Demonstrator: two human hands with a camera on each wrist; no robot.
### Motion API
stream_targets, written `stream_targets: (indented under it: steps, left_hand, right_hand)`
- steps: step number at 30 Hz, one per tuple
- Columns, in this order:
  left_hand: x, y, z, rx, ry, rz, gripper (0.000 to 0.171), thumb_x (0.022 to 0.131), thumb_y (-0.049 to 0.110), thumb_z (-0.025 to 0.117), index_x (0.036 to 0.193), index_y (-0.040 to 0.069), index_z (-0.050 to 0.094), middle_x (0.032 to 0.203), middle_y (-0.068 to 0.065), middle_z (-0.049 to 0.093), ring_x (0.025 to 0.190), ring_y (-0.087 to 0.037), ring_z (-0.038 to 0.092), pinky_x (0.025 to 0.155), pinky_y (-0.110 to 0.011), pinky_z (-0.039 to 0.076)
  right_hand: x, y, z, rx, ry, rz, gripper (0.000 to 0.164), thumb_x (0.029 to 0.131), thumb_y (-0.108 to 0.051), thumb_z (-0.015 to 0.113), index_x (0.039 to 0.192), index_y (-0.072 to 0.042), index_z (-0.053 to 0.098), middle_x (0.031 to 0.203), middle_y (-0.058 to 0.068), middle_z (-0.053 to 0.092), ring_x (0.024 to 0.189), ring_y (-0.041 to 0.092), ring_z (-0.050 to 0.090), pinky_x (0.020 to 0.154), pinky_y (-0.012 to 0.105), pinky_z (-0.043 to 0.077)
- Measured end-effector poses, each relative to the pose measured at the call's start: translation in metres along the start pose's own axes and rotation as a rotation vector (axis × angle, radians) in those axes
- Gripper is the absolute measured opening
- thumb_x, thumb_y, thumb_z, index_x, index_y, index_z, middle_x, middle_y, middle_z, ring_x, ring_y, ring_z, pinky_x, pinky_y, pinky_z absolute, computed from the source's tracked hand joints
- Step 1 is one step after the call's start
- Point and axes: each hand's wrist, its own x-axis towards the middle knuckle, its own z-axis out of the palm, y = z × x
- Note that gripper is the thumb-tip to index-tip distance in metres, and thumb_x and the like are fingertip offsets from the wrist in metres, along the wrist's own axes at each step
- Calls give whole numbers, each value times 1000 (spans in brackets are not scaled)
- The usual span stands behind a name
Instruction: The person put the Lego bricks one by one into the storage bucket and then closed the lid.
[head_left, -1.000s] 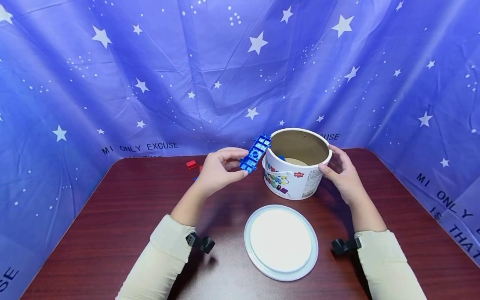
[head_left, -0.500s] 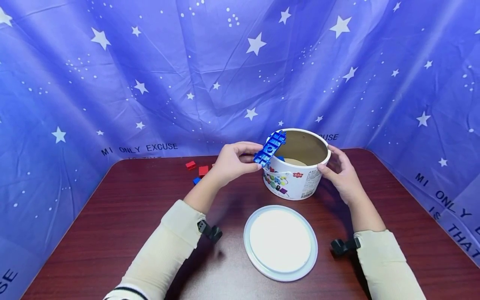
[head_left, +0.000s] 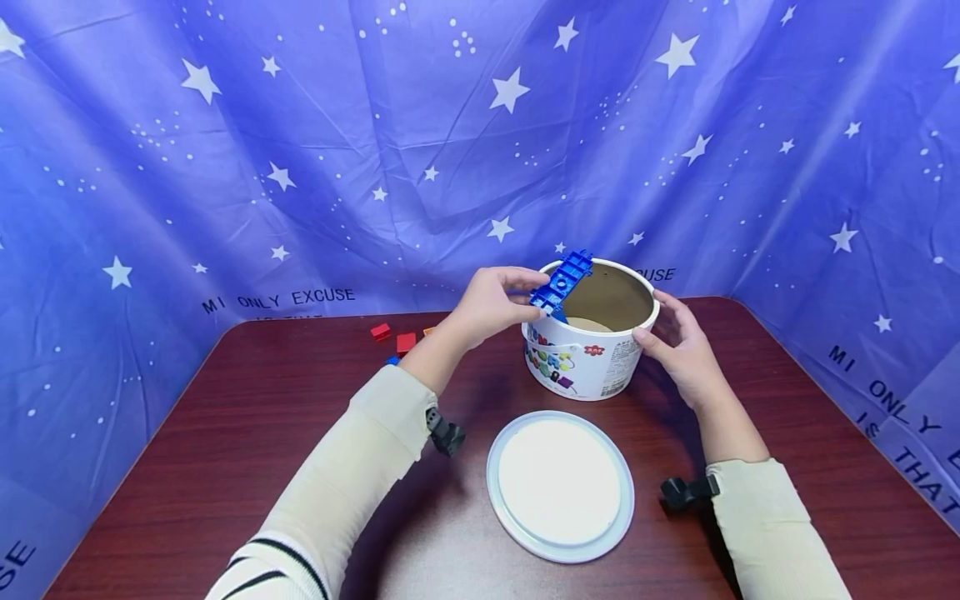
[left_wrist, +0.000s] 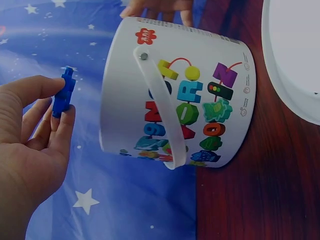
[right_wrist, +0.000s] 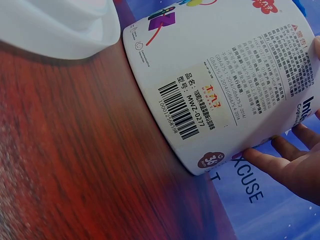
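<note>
My left hand (head_left: 497,307) pinches a long blue plastic toy block (head_left: 564,284) between thumb and fingers, its hollow, ribbed underside facing me. The block is tilted over the left rim of a white printed bucket (head_left: 592,371). Seen from the left wrist, the block (left_wrist: 63,95) is edge-on, beside the bucket's opening. My right hand (head_left: 684,346) holds the bucket's right side near the rim, thumb in front and fingers farther round. Inside the bucket, a second blue piece (head_left: 560,317) shows partly behind the near rim; the rest of its left interior is hidden.
A round white lid (head_left: 561,492) lies on the dark wooden table (head_left: 262,467) in front of the bucket. Red blocks (head_left: 406,343) and parts of blue and orange ones lie behind my left forearm. A starry blue cloth (head_left: 420,125) hangs behind the table.
My left hand has carried the blue block to the right and slightly up, from beside the bucket to over its rim. My right hand and the bucket have stayed in place.
</note>
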Motion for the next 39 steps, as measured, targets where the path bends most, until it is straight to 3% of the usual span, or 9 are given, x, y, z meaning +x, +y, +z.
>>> stream_targets:
  steps: [11, 19, 24, 30, 39]
  left_hand:
    - [29, -9, 17, 126, 49, -5, 42, 76, 0, 80, 116, 10, 73, 112, -4, 68, 103, -22, 61, 78, -28, 56]
    - [37, -14, 26, 73, 74, 31, 40, 77, -4, 79, 115, 6, 72, 111, -7, 71, 101, -18, 66, 82, -23, 55]
    - [36, -19, 28, 5, 63, 53, 40, 78, -7, 77, 116, -1, 69, 112, -13, 70, 100, -23, 69, 81, -21, 55]
    - [32, -21, 24, -29, 76, 67, 41, 77, -4, 79, 116, 0, 69, 112, -12, 70, 98, -21, 69, 80, -23, 56]
    - [14, -21, 11, 21, 58, 108, 43, 77, 2, 81, 119, 5, 69, 115, -11, 67, 106, -33, 66, 82, -27, 56]
  right_hand:
    - [0, 0, 0, -2, -6, 9, 68, 94, -5, 62, 152, -7, 27, 143, 28, 33, 127, 39, 36, 82, 13, 50]
    - [1, 0, -1, -5, -8, 1, 68, 94, -5, 62, 152, -6, 27, 142, 28, 34, 126, 38, 38, 82, 13, 49]
    - [1, 0, 0, -15, -6, 7, 68, 94, -5, 62, 152, -5, 26, 143, 29, 32, 127, 40, 37, 82, 13, 49]
    - [1, -1, 1, -9, -10, 13, 69, 94, -6, 63, 152, -6, 26, 144, 30, 31, 127, 41, 36, 81, 13, 49]
    - [1, 0, 0, -19, -8, 9, 69, 94, -6, 63, 152, -5, 26, 145, 30, 31, 127, 38, 38, 82, 13, 49]
